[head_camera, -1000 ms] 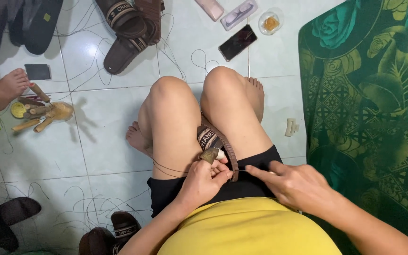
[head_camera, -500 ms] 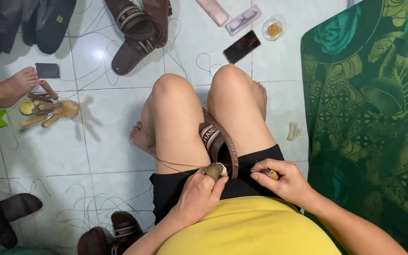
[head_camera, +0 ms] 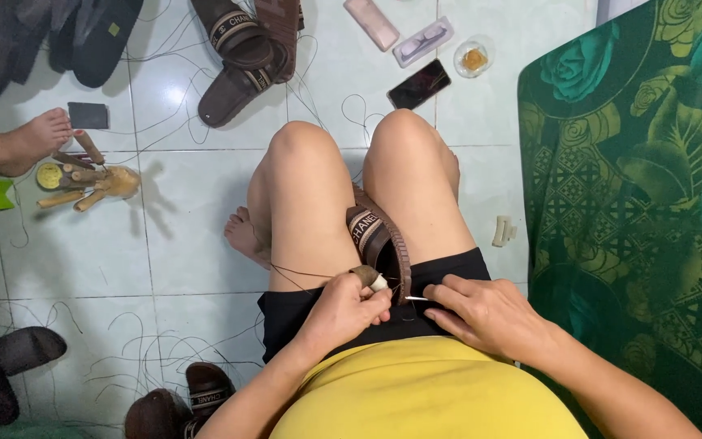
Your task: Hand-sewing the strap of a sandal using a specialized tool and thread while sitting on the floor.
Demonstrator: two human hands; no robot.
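One brown sandal [head_camera: 379,244] lies wedged between the person's thighs, its lower end hidden behind both hands. The left hand [head_camera: 343,305], just below it, grips a small wooden-handled tool [head_camera: 367,278]. The right hand [head_camera: 485,313] pinches a thin needle [head_camera: 416,298] beside the sandal. Dark thread [head_camera: 302,271] trails left, hard to follow.

right hand [head_camera: 493,313] pulled back from 1.0 s ago, when its forefinger lay stretched toward 9 o'clock at the sandal [head_camera: 379,244]; fingers now pinched on a thin needle [head_camera: 416,298] beside the sole edge; left hand [head_camera: 347,305] shifted slightly toward 6 o'clock; thread [head_camera: 302,270] now taut toward 9 o'clock.
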